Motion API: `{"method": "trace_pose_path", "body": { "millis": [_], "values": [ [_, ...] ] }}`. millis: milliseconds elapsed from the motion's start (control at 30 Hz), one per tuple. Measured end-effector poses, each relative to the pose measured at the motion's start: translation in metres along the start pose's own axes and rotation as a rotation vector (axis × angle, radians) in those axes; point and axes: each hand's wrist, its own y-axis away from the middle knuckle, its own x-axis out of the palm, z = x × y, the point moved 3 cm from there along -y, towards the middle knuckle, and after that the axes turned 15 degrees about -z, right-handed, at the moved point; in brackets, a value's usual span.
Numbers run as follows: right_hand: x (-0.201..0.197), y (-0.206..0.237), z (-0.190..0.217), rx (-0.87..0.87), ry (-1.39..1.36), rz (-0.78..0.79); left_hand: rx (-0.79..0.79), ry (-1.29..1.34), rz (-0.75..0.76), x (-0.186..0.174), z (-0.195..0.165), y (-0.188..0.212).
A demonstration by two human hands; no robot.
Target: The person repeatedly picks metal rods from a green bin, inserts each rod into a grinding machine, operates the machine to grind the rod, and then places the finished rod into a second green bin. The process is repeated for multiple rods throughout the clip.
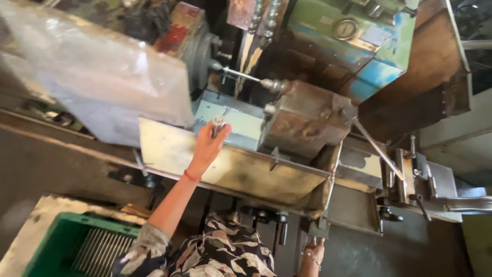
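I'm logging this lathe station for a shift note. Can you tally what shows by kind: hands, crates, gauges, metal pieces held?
Hands: 2, left hand and right hand
Small metal piece at the left fingertips: 1
Green crate: 1
Round gauge: 1
Total: 5

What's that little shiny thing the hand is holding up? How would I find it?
Start at the big lathe with its tan metal tray in front. Above the tray's back edge, the left hand reaches up to the pale blue plate. At its fingertips is a small silver metal piece, the only shiny bit held in a hand.
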Motion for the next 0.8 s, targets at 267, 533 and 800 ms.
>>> {"method": "trace_pose_path", "body": {
  "millis": [267, 533, 800],
  "values": [
    [0.028, 0.09, -0.063, 0.196, -0.057, 0.43, 0.318, -0.583, -0.358, -0.179, 0.0, 0.118],
    [0.05, 0.353, -0.171, -0.369, 0.392, 1.554, 0.016, -0.394, -0.536, -0.299, 0.001, 0.193],
    [0.001, 0.463, -0.203, -0.69, 0.215, 1.856, -0.087, -0.056, -0.785, -0.342, -0.01, 0.243]
  ]
}}
